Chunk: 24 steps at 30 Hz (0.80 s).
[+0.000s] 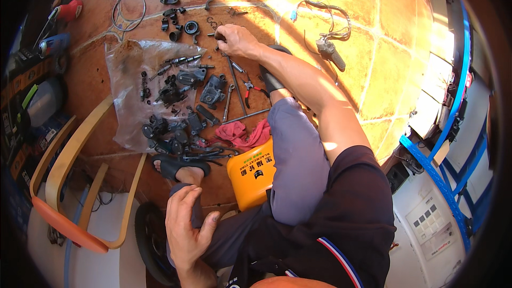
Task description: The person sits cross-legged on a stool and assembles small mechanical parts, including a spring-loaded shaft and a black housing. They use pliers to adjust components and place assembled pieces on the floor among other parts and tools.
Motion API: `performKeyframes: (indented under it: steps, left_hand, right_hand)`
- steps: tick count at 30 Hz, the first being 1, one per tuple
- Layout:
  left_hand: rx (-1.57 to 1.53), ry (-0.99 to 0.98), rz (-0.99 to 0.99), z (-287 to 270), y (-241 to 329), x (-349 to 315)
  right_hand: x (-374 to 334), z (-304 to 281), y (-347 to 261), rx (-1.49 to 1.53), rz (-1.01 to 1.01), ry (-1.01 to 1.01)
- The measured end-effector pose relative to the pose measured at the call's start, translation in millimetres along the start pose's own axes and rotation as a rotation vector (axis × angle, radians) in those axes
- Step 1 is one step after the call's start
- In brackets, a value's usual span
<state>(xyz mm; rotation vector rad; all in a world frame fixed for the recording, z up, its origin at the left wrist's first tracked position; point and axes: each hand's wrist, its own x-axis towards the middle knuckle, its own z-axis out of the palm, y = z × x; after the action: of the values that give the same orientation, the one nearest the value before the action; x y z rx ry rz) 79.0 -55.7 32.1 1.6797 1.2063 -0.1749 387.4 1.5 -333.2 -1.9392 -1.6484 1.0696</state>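
My right hand (234,41) is stretched forward over the tiled floor, its fingers curled together by some small dark parts; what they hold, if anything, I cannot make out. My left hand (186,224) hangs by my knee, fingers extended and thumb apart, with nothing in it. Just left of my right hand are a black ring-shaped part (191,27) and small metal hooks (212,23). Nearer to me, a clear plastic sheet (125,80) bears black housings (191,77) and springs (184,60). Beside it lie another dark housing (213,90), a wrench (228,102) and red-handled pliers (248,92).
A yellow plastic stool (250,181) stands by my legs, with a red cloth (248,133) in front. A wooden-armed chair (80,138) is at left. A wire harness with a grey cylinder (332,53) lies at right, near blue metal framing (426,160). A wire ring (128,12) lies far left.
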Motion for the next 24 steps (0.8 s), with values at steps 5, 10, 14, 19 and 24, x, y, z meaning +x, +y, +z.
performKeyframes:
  steps: [5, 10, 14, 19, 24]
  left_hand:
    - [0.002, 0.000, 0.015, -1.3, -2.1, -1.8]
    - [0.000, 0.018, 0.009, -4.7, -3.2, -7.3]
    - [0.005, 0.020, 0.026, -5.4, -3.4, -11.9]
    - [0.005, 0.033, 0.062, -1.6, -7.7, -11.5]
    - [0.028, 0.065, 0.092, 1.7, -13.1, -16.9]
  right_hand:
    - [20.1, 11.7, -19.9, 0.006, -0.032, -0.008]
    - [-3.5, -5.8, -3.2, 0.233, 0.148, 0.249]
    - [-52.4, -25.3, 31.2, 0.346, 0.382, 0.412]
    - [-101.6, -35.3, 44.0, 0.412, 0.560, 0.556]
    - [-118.9, -95.9, -16.6, 0.371, 0.473, 0.511]
